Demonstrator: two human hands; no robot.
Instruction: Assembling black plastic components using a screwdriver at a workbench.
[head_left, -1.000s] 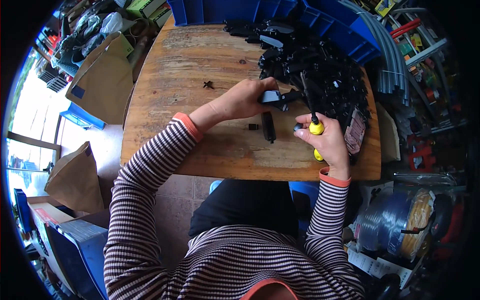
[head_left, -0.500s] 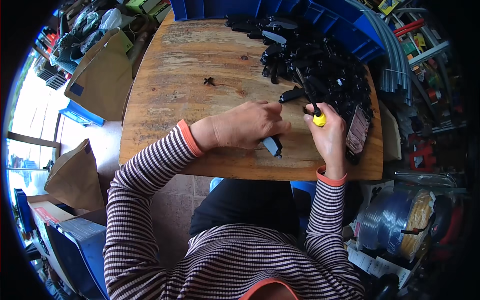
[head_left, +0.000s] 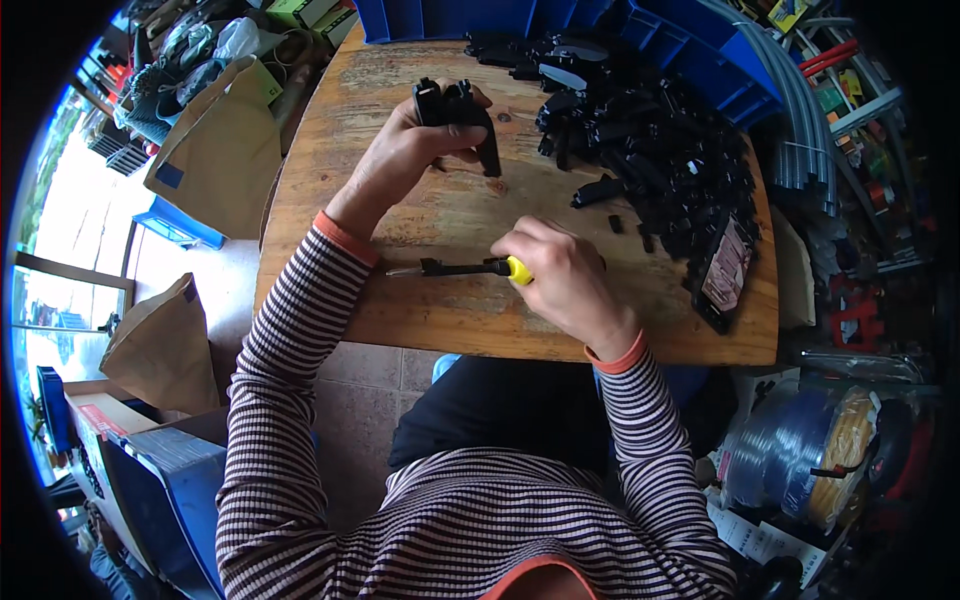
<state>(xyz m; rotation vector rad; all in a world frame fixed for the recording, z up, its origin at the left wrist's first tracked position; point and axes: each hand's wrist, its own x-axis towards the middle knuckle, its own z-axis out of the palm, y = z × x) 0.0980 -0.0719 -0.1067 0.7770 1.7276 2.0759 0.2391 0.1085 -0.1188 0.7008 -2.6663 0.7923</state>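
My left hand [head_left: 405, 150] is raised over the left part of the wooden table, its fingers closed around a black plastic part [head_left: 487, 150] with a long flat arm and a jagged top end. How many pieces are in that grip is hidden by the fingers. Lower down, close to the table's near edge, my right hand [head_left: 565, 275] wraps round the yellow handle of a screwdriver [head_left: 455, 268]. Its dark shaft points left, just above the wood. Two small black pieces [head_left: 615, 224] lie to the right, beside a large heap of black plastic parts [head_left: 650, 150].
A phone [head_left: 725, 270] with a lit screen lies at the table's right side. Blue crates [head_left: 700, 50] stand along the far edge. Grey tubing [head_left: 800, 130] hangs at the right. Brown paper bags [head_left: 225, 150] and boxes stand to the left, and coiled hose [head_left: 780, 450] lies at lower right.
My left hand has moved up and left with a black part, over where a small cross-shaped piece lay. My right hand has come left from the heap, swinging the screwdriver to point left.
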